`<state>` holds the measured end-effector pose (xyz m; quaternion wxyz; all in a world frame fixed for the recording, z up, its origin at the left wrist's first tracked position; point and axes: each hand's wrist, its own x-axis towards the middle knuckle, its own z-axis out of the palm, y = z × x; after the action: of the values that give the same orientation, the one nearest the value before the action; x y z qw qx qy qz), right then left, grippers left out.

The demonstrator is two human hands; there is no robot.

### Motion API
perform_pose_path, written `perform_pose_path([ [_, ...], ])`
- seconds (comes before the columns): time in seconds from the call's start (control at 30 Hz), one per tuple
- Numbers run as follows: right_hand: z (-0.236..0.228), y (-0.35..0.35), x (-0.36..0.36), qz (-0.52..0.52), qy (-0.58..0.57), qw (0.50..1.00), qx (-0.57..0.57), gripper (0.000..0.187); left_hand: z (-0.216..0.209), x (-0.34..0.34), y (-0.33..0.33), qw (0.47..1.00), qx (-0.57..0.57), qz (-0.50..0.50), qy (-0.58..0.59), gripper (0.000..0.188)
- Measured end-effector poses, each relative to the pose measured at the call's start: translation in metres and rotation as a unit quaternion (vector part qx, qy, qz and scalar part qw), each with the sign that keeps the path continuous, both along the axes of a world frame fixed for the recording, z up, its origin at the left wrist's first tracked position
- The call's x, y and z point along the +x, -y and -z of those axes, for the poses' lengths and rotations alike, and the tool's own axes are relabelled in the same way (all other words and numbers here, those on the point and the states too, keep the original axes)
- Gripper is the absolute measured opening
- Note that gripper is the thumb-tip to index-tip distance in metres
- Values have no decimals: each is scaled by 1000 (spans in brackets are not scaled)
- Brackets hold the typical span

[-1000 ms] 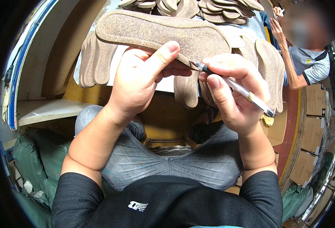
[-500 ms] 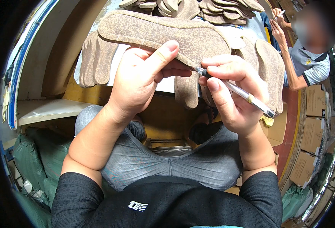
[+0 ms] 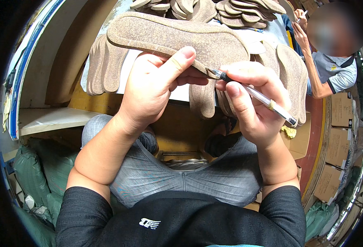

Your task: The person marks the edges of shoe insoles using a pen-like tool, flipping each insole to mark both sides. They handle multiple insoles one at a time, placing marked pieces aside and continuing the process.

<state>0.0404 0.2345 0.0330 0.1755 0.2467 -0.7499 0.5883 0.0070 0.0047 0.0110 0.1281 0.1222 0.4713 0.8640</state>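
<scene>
Fingers of the left hand [image 3: 148, 86] pinch a brown sole [image 3: 181, 35] above the tabletop [image 3: 275, 33]. Fingers of the right hand [image 3: 260, 117] grip a clear pen [image 3: 257, 95], tip at the sole's near edge.

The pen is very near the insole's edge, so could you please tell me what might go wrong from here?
The pen in the right hand points toward the left hand, so a slip might poke its fingers. The tip, at the edge of the insole, might scratch it. The insole, held up mainly by the left hand, could twist if pressed.
</scene>
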Motion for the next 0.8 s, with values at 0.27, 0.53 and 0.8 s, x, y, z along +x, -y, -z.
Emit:
perform_pose_path([
  [0.27,0,-1,0,-7,4,1000,5,17,0,0,1,1000,-7,3,3,33],
  [0.53,-3,-1,4,0,18,1000,14,17,0,0,1,1000,1,2,7,31],
  [0.8,0,-1,2,1,19,1000,-10,16,-1,4,-3,1000,-9,-11,2,31],
])
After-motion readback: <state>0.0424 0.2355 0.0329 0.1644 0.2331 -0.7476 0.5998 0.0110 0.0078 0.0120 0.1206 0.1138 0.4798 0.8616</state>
